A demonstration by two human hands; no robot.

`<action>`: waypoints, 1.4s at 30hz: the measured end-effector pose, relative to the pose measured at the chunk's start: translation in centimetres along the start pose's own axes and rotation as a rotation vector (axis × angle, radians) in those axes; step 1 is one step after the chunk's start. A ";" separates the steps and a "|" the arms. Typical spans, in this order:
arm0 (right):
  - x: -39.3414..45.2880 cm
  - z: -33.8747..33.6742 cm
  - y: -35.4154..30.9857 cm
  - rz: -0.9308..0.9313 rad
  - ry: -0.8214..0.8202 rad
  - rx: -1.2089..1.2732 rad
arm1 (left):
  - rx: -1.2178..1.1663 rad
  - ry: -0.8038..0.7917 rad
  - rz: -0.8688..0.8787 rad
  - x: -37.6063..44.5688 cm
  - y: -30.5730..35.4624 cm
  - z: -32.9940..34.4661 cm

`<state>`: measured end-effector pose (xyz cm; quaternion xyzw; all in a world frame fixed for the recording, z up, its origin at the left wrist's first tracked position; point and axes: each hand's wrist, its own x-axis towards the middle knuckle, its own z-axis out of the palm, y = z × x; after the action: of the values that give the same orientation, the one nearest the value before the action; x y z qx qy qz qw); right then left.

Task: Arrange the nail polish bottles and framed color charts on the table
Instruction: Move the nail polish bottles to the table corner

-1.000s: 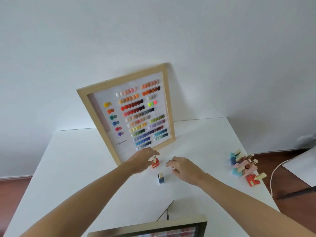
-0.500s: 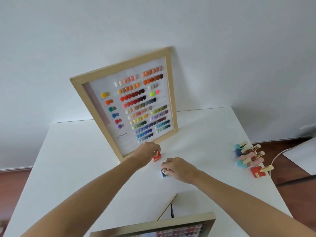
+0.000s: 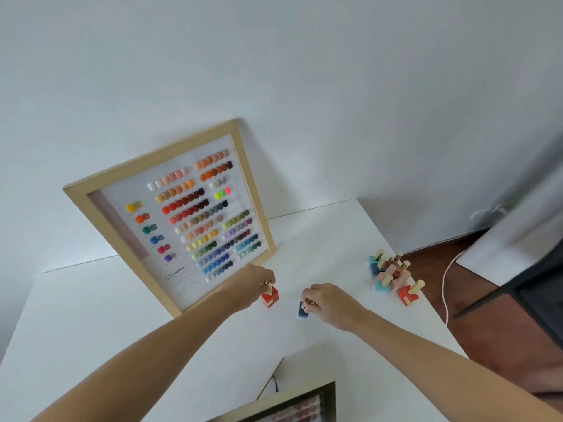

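A wooden-framed color chart (image 3: 170,220) leans against the wall at the back of the white table (image 3: 91,336). Just in front of its lower right corner my left hand (image 3: 249,284) pinches the gold cap of a red nail polish bottle (image 3: 270,296). To its right my right hand (image 3: 327,301) grips the gold cap of a blue nail polish bottle (image 3: 302,310), which is tilted. Both bottles are at the table surface. A second framed chart (image 3: 292,403) shows partly at the bottom edge.
Several more nail polish bottles (image 3: 391,278) in blue, pink and red lie clustered near the table's right edge. A white cable (image 3: 445,287) hangs over the wooden floor beyond that edge. A dark object stands at the far right.
My right hand has closed on the blue bottle, which stood free a second ago. My left hand stays on the red bottle. The camera has tilted up.
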<state>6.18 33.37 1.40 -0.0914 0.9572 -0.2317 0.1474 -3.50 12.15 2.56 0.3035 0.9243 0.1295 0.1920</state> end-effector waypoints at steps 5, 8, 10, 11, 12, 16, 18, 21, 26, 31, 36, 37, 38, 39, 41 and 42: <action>-3.6 -1.8 3.3 0.114 0.109 0.035 | 0.014 -0.031 0.085 2.7 5.0 -0.3; -5.8 -2.4 5.4 0.191 0.165 0.029 | 0.018 -0.075 0.148 4.3 8.4 0.1; -7.3 -2.7 6.7 0.233 0.199 0.016 | 0.015 -0.100 0.187 5.3 10.4 0.5; -8.0 -2.8 7.3 0.253 0.217 0.020 | 0.014 -0.112 0.204 5.7 11.4 0.8; -8.7 -2.9 8.0 0.275 0.237 0.029 | 0.017 -0.121 0.223 6.2 12.4 1.1; -10.8 -3.3 10.2 0.377 0.303 0.037 | 0.035 -0.159 0.279 7.9 15.9 2.5; -11.5 -3.3 11.2 0.420 0.329 0.040 | 0.030 -0.173 0.292 8.7 17.3 3.2; -12.0 -3.4 12.5 0.467 0.361 0.052 | 0.038 -0.179 0.316 9.8 19.1 4.3; -12.2 -3.2 13.8 0.503 0.361 0.064 | 0.060 -0.160 0.352 11.0 21.3 5.9; -11.8 -3.1 14.4 0.498 0.360 0.072 | 0.101 -0.150 0.357 11.8 22.3 7.0; -11.1 -3.1 14.5 0.480 0.347 0.076 | 0.113 -0.131 0.356 12.4 22.9 7.2; -11.0 -3.1 14.5 0.481 0.344 0.083 | 0.121 -0.124 0.353 12.5 22.9 7.2; -10.9 -3.1 14.5 0.483 0.340 0.088 | 0.127 -0.117 0.352 12.6 22.9 7.3; -10.8 -3.1 14.6 0.485 0.338 0.092 | 0.132 -0.113 0.352 12.7 22.9 7.3; -10.6 -3.0 14.6 0.487 0.334 0.092 | 0.139 -0.112 0.352 12.7 22.9 7.3; -10.5 -3.0 14.7 0.485 0.334 0.091 | 0.139 -0.110 0.353 12.8 23.0 7.4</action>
<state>13.53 50.04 -0.39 0.1860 0.9507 -0.2444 0.0430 1.97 38.81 0.63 0.4800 0.8515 0.0804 0.1953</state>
